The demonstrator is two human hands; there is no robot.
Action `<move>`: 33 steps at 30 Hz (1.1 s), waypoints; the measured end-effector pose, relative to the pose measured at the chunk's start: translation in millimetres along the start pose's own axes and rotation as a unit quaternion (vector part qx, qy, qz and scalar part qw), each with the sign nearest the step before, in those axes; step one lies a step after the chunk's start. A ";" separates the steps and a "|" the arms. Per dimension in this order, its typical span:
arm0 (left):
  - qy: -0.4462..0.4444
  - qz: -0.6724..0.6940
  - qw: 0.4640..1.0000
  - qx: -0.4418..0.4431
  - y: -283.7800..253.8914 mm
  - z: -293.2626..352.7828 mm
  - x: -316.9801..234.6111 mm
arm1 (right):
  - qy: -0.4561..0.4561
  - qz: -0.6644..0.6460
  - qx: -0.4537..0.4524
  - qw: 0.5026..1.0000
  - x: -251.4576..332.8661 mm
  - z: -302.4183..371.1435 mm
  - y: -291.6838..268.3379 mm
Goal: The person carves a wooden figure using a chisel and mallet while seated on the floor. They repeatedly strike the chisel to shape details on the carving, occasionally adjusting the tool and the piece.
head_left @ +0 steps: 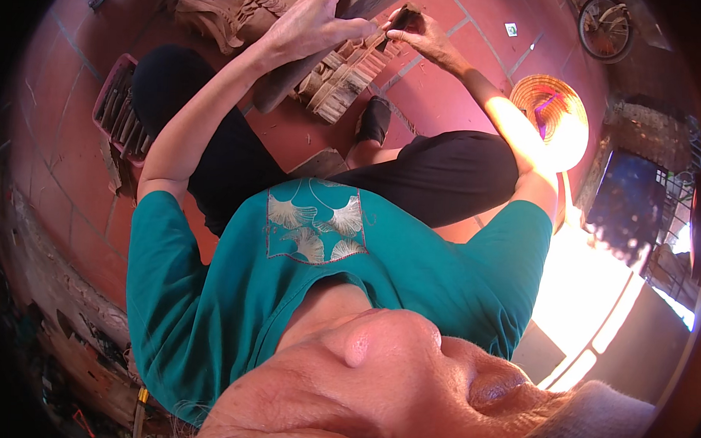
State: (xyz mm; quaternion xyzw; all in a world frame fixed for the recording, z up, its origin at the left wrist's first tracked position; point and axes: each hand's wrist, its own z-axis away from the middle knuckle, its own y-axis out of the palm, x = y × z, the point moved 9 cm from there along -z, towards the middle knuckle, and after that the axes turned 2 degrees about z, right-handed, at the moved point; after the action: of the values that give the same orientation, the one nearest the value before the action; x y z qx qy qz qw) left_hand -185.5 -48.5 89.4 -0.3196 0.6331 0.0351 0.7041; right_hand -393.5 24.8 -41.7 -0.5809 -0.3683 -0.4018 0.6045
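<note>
the left hand (315, 25) lies palm down over a dark wooden board (366, 2), half open, with its thumb stretched out to the right; its other fingertips are hard to make out, so i cannot tell whether it grips the board. the right hand (425, 38) is curled nearly closed, its thumb and fingers pinching a small dark piece (404, 20) whose kind i cannot tell. that piece is just beside the tip of the left thumb, near the board's upper end.

the board slants under the left hand, its lower end near the left knee. along its right side sits a cluster of carved wooden pieces (338, 83), pale brown and ridged. beyond the left forearm lies a larger carved wooden work (226, 15) on the red tiled floor (480, 57).

below the carved pieces, a foot wears a dark shoe (375, 119), between the crossed legs in black trousers (445, 172). beside the left knee stands a pink basket (101, 118) filled with narrow slats (125, 107). beyond the right forearm is a round straw hat (570, 122), and farther off a bicycle wheel (604, 29).
</note>
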 end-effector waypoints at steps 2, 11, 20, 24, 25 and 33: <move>0.022 0.026 0.999 -0.029 -1.3 1.8 0.2 | -0.019 0.039 0.002 0.999 6.7 -0.7 4.5; 0.049 -0.080 0.995 0.043 27.7 -3.1 21.3 | -0.007 0.078 0.031 0.996 6.5 -3.1 4.7; 0.041 -0.134 0.988 0.058 42.3 -9.3 48.6 | 0.076 0.173 0.042 0.981 -20.1 -5.2 -3.9; 0.032 -0.091 0.994 0.059 34.0 -8.1 49.5 | 0.084 0.066 0.008 0.994 -7.2 8.7 -10.6; 0.033 -0.102 0.993 0.050 31.5 -7.8 49.1 | 0.093 0.051 -0.001 0.994 -5.3 11.9 -13.8; -0.026 0.035 0.995 0.089 30.2 5.4 10.2 | 0.004 0.074 0.006 0.997 -3.3 11.5 -12.7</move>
State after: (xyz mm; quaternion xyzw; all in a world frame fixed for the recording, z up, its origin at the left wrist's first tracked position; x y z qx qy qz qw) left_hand -192.5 -25.6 67.8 -0.2323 0.6261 0.0120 0.7442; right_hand -406.3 36.5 -39.0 -0.6011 -0.3245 -0.3561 0.6376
